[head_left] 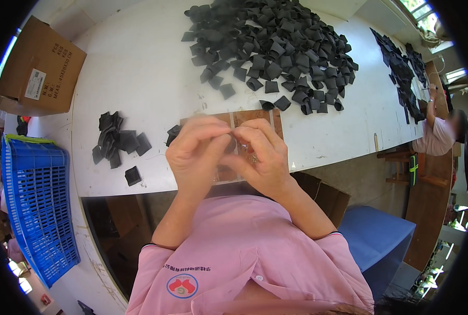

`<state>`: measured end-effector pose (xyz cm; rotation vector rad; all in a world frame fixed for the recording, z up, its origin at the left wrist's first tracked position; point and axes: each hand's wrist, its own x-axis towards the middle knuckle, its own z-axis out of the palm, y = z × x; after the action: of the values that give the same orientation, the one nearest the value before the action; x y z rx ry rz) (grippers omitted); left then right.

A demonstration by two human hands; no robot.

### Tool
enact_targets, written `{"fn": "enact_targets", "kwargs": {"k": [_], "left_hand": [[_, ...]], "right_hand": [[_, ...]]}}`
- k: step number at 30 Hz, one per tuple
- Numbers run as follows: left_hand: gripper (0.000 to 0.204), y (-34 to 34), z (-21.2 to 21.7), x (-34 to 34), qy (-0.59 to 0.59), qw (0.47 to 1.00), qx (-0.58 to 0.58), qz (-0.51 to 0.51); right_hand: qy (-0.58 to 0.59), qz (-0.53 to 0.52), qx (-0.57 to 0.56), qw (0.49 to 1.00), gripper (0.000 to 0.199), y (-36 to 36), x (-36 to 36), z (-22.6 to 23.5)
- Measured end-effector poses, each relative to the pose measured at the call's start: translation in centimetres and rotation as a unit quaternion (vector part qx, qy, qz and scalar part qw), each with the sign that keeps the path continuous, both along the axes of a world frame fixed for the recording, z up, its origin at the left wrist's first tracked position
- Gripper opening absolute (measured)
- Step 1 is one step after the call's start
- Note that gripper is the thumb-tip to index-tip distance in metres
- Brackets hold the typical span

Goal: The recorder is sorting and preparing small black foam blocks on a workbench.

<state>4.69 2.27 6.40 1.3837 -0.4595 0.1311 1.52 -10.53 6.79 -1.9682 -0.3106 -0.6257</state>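
White table (150, 63): spreads wide in front of me, its top lightly scuffed.
Floor (370, 178): greyish, showing to my right past the table's near edge.
Wooden stool (397, 156): on my right, near a long brown wooden surface (428, 220).
Window (420, 10): bright panes at the far right, with greenery (413, 4) outside.
Light: bright around me, with white glare (430, 283) at the near right.
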Motion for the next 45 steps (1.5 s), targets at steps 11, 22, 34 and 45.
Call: {"fn": "enact_targets", "kwargs": {"k": [11, 22, 34, 45], "left_hand": [[0.006, 0.3, 0.1, -1.6, 0.212, 0.947, -0.240, 0.020], [0.006, 1.6, -3.2, -1.5, 0.111, 0.989, -0.021, 0.094], [0.027, 3.3, -11.5, 1.3, -0.060, 0.807, 0.540, 0.230], [0.005, 4.5, -5.1, 0.4, 0.323, 0.913, -0.244, -0.042]], "right_hand": [[-0.023, 0.008, -0.011, 1.000, 0.018, -0.1, 1.2, -0.3], [0.051, 0.075, -0.015, 0.996, 0.009, -1.6, 1.7, 0.9], [0.403, 0.042, 0.231, 0.885, 0.024, -2.0, -2.1, -3.6], [0.353, 0.073, 0.187, 0.914, 0.023, 1.1, -2.8, -3.3]]}}
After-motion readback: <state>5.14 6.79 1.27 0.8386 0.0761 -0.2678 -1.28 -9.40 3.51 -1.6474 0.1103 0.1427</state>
